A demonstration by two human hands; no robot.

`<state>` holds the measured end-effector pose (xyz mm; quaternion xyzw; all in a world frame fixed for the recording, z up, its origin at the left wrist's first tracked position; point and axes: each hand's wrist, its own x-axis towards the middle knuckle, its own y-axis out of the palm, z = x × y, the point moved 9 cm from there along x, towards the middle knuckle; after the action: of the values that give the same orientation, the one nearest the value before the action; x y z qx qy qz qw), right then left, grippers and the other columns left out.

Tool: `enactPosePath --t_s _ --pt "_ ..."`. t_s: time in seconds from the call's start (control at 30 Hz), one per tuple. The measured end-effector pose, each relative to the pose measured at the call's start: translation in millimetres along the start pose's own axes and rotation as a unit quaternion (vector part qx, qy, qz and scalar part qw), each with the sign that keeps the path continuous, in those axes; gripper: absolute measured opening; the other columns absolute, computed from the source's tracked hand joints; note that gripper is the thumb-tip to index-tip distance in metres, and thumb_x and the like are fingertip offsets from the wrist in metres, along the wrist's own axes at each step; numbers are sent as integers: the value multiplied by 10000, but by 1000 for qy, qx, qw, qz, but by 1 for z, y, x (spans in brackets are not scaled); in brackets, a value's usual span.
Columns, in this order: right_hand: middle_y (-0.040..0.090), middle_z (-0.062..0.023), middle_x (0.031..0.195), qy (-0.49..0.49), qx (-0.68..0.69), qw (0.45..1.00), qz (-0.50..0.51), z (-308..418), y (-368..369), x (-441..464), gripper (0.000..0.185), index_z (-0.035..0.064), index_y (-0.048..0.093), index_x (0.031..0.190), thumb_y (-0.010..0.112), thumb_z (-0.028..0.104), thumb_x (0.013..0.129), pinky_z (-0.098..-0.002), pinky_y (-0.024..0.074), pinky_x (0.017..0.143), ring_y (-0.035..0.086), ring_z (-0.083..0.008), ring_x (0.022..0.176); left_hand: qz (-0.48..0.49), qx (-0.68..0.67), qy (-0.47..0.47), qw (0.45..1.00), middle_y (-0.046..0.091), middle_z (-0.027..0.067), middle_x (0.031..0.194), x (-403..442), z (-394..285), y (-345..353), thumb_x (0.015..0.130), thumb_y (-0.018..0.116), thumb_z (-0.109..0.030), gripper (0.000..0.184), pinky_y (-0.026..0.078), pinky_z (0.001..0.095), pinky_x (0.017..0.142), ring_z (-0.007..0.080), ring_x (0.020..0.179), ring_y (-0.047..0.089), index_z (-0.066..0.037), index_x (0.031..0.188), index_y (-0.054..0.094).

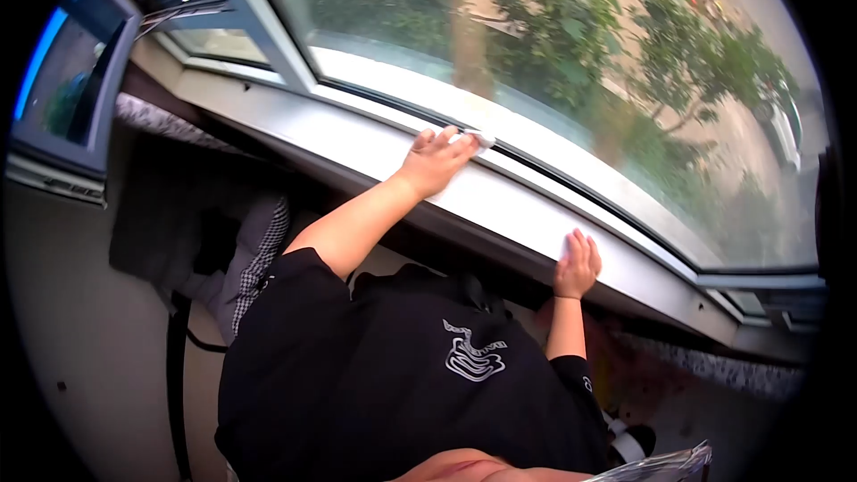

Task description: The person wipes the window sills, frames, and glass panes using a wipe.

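Observation:
My left hand (436,162) reaches out over the window sill (330,138). Its fingers are bent onto a small white wad, a cloth or tissue (483,137), pressed against the lower window frame (553,189). Most of the wad's underside is hidden by the fingers and the frame. Farther right, my right hand (578,266) lies on the front part of the sill with its fingers stretched out, and no object shows in it. Beyond the frame stands a large glass pane (536,62).
An opened window sash (76,71) juts inward at the far left. Below the sill, a grey cushion with a checked edge (259,250) lies on the left. Patterned fabric (714,366) runs under the sill at right. Trees (553,27) and parked cars show outside.

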<state>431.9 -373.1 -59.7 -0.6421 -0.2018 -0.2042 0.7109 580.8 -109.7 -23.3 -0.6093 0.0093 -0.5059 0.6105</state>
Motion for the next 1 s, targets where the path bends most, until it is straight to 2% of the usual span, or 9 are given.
enactPosePath --t_s 0.1,0.2,0.37,0.53,0.6,0.73,0.83,0.93,1.0 --pt "577 -21 1230 -7 -5 1000 -9 -3 4 -3 354 142 597 1090 443 221 782 -374 352 938 515 -242 1129 33 40 -68 996 571 -110 1172 -43 79 5 744 551 -141 407 257 354 877 128 1091 432 -218 1138 615" --pt "577 -32 1229 -18 -23 1000 -3 -3 5 -5 333 136 596 1089 426 224 817 -369 354 927 520 -248 1120 105 122 -159 974 571 -98 1175 -80 159 3 759 540 -128 420 334 352 799 139 1004 475 -212 1164 607" --pt "576 -34 1229 -17 -13 1000 -7 -2 2 -5 321 131 600 1084 437 203 818 -361 354 924 518 -248 1123 169 195 -189 947 552 -25 922 -102 238 3 805 519 -141 312 439 339 644 175 816 540 -143 1107 599" --pt "577 -40 1227 -20 -17 1000 -6 -3 2 -5 319 134 600 1086 434 208 824 -359 351 923 519 -248 1120 201 126 -252 938 568 2 954 -102 238 8 817 520 -145 317 483 374 646 199 788 591 -129 1128 578" --pt "577 -38 1227 -25 -17 999 -13 -1 2 -5 318 132 599 1087 430 214 830 -358 347 924 521 -248 1118 163 79 -321 930 584 11 1005 -107 240 5 818 524 -157 331 489 403 683 215 819 601 -125 1144 566" --pt "577 -38 1230 -26 -25 999 -12 1 1 -6 317 130 599 1088 428 215 835 -356 344 924 521 -245 1120 119 134 -279 943 598 5 1018 -100 229 7 830 508 -144 299 480 431 680 228 837 598 -90 1114 585" --pt "576 -36 1233 -34 -20 999 -8 1 2 -4 315 129 598 1088 424 214 840 -358 346 924 521 -242 1122 141 65 -293 943 647 56 967 -90 211 13 845 484 -136 257 472 448 680 270 787 618 -83 1057 619" --pt "575 -33 1236 -28 -2 999 -18 -1 4 -4 309 132 599 1085 426 212 842 -359 347 927 518 -242 1128 186 -10 -284 941 540 22 1281 -89 175 13 862 390 -114 470 519 380 560 283 671 647 -282 1291 484" --pt "571 -31 1241 -22 -11 1000 -10 -4 5 -7 306 134 595 1088 430 209 841 -358 348 932 517 -243 1132 205 -2 -272 940 506 -1 1318 -98 189 17 859 385 -109 496 520 378 564 280 676 647 -290 1316 448"
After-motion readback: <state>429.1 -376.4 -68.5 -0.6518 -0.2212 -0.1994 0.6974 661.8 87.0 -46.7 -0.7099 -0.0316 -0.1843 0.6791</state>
